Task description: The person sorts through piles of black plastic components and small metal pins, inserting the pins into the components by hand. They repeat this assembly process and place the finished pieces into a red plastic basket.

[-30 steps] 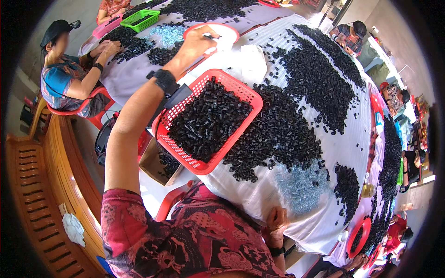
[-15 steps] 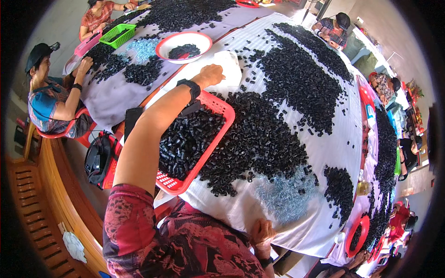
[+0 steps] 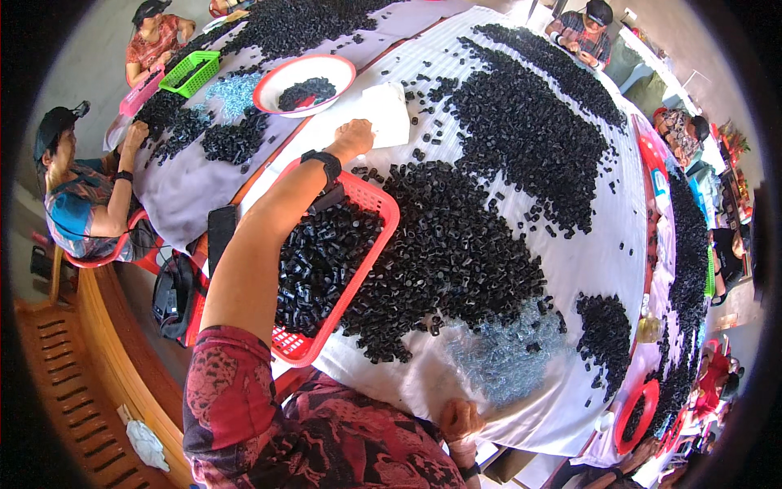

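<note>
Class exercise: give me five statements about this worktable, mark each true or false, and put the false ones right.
1. The red basket holds black plastic pieces. True.
2. The person's left hand is buried in the basket's contents. False: the left hand is beyond the basket's far rim.
3. The red-rimmed white basin has nothing in it. False: some black pieces lie in it.
4. The clear pieces lie in a patch on the white cloth. True.
5. The person's right hand grips the green basket. False: the right hand is at the near table edge, far from the green basket.
</note>
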